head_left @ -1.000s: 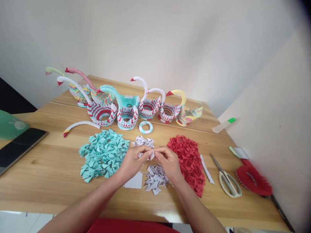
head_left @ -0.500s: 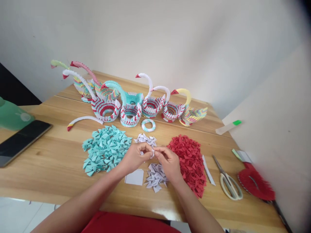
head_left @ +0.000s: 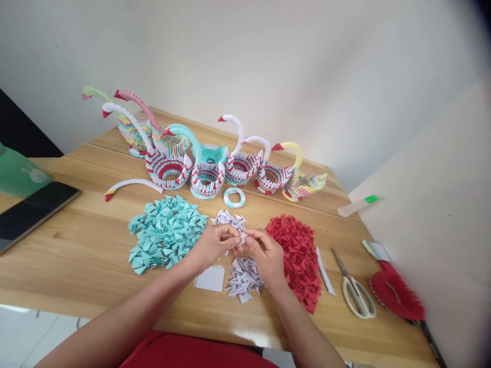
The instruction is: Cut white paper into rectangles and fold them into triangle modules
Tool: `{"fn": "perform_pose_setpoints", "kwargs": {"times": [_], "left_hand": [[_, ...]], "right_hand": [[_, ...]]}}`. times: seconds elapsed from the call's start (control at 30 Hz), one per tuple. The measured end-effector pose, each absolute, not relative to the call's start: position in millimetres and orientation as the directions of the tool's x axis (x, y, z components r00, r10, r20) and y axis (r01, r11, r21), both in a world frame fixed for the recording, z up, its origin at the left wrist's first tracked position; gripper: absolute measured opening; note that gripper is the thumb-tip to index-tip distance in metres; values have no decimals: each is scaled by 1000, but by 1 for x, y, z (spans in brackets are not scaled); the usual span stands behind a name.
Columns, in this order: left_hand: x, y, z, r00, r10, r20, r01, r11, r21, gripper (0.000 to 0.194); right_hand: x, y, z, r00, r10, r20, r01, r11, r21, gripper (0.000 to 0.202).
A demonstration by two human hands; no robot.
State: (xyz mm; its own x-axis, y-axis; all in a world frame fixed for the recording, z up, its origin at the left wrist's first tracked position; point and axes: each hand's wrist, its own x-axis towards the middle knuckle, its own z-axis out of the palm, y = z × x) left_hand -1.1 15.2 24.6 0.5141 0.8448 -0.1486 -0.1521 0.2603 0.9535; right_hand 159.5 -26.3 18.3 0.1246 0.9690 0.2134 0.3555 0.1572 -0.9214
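Note:
Between the fingertips of both hands is a small folded white paper piece (head_left: 243,238). My left hand (head_left: 217,245) pinches it from the left, and my right hand (head_left: 267,253) pinches it from the right; the fingers partly cover it. Just behind them lies a pile of white folded paper pieces (head_left: 227,218), and a second white pile (head_left: 244,281) is nearer me. A stack of white paper slips (head_left: 209,279) lies below my left hand. Teal folded pieces (head_left: 166,232) are heaped on the left, red folded pieces (head_left: 297,255) on the right.
Several paper swans (head_left: 169,168) stand along the back of the wooden table (head_left: 95,255), with a teal-and-white paper ring (head_left: 233,198) before them. Scissors (head_left: 356,291), a red brush-like object (head_left: 397,296) and a glue bottle (head_left: 356,205) lie right. A phone (head_left: 36,212) lies left.
Both hands stay together around the white piece, which now shows a little more between the fingertips. The whole view has shifted slightly.

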Motion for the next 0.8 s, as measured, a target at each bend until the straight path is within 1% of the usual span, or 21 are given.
{"fn": "perform_pose_setpoints", "kwargs": {"times": [0.1,0.17,0.23,0.37,0.47,0.53,0.67,0.8], "left_hand": [[-2,14,26,482,871,-97,-107,168,980,13],[-3,14,28,481,875,-51,-91,108,990,10],[-4,13,29,498,867,-24,-104,87,991,11],[-3,12,27,545,838,-38,-130,130,983,16],[0,11,23,526,847,-72,-131,165,978,21],[2,10,21,499,863,-75,-140,166,976,18],[3,10,24,468,881,-69,-120,140,983,12],[1,10,27,472,880,-50,-148,136,980,12]], "right_hand": [[161,-26,18,95,966,241,388,187,-902,11],[162,-26,17,88,964,253,383,201,-902,9],[162,-25,17,97,965,242,361,192,-913,9],[163,-25,17,145,972,183,313,130,-941,12],[160,-25,17,150,978,147,268,102,-958,14],[158,-26,18,139,980,141,242,104,-965,15],[156,-27,19,144,979,146,244,108,-964,14],[160,-26,17,142,981,131,267,89,-960,15]]}}
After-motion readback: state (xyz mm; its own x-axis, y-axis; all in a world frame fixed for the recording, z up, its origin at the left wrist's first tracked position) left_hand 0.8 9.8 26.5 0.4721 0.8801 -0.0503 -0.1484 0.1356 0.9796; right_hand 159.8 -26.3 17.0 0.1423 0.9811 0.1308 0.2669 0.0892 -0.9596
